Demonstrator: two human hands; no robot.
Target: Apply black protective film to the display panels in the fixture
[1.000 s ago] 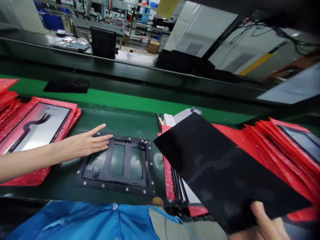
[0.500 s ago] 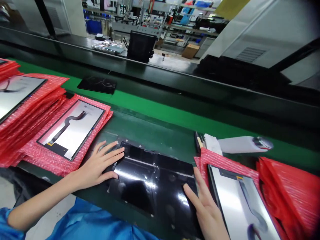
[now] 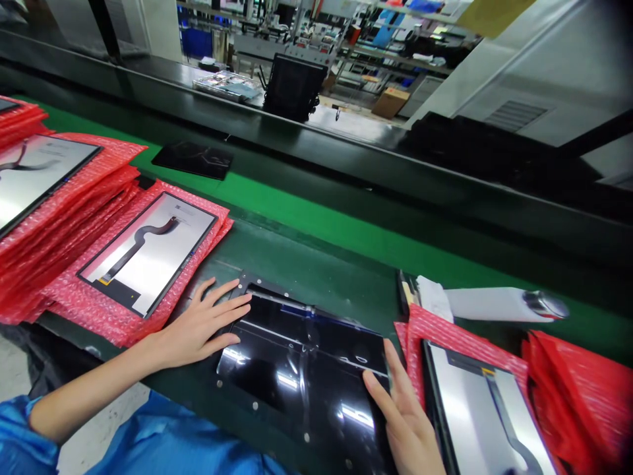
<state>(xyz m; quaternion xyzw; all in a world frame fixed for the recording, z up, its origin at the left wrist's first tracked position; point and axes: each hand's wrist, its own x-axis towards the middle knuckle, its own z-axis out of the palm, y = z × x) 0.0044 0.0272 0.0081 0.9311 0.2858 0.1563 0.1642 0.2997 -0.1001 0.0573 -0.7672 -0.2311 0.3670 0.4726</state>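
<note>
On the dark green bench (image 3: 306,264) in front of the conveyor, the scene reads as follows from left to right. At far left, a stack of red bubble-wrap sleeves (image 3: 59,198) carries a display panel (image 3: 30,178) lying back side up. Just beside it, a second panel (image 3: 148,254) with a dark flex cable lies flat on another red sleeve (image 3: 208,221). The left hand (image 3: 202,326), extending from a bare forearm and a blue sleeve (image 3: 20,435), rests palm down with its fingers (image 3: 232,307) spread apart and flat on the left edge of the black glass panel (image 3: 306,369); nothing is clasped. This glossy panel lies in the black fixture frame (image 3: 247,280), whose studded rim shows along the far-left corner and the near edge. The right hand (image 3: 405,422) lies open and flat on the panel's right edge, fingers extended, gripping nothing. To the right of it, touching the fixture's side, a further panel (image 3: 484,415) lies silver side up in red bubble wrap (image 3: 578,389). Behind that lie a white cylinder (image 3: 494,305) with a metal end and a white cloth (image 3: 432,297). Farther back, a dark panel (image 3: 192,159) lies alone on the bright green belt (image 3: 346,227).
</note>
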